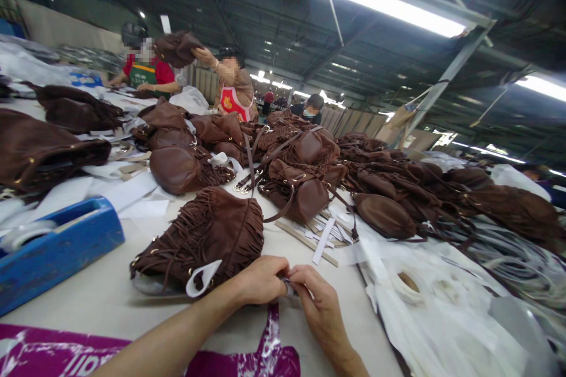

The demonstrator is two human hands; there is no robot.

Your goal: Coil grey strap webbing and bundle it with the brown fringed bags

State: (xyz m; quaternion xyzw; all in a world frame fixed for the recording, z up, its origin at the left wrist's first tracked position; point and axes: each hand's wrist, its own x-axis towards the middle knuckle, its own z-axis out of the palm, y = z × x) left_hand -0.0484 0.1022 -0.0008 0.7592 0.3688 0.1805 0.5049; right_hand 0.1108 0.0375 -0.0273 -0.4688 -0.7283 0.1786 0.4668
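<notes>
My left hand and my right hand meet above the pale tabletop, both closed with fingertips pinched together. Between them shows a small greyish piece, mostly hidden by the fingers, and I cannot make out what it is. Just beyond my left hand lies a brown fringed bag on its side, its eyeletted opening toward the left. A white paper loop sticks out at its near edge. Beneath my hands is a purple plastic bag, with one strip of it reaching up toward my fingers.
A blue tape dispenser stands at left. Brown bags are heaped across the table's far side, near paper strips. White plastic sheeting with a cardboard-cored roll lies right. Across the table, one co-worker lifts a brown bag.
</notes>
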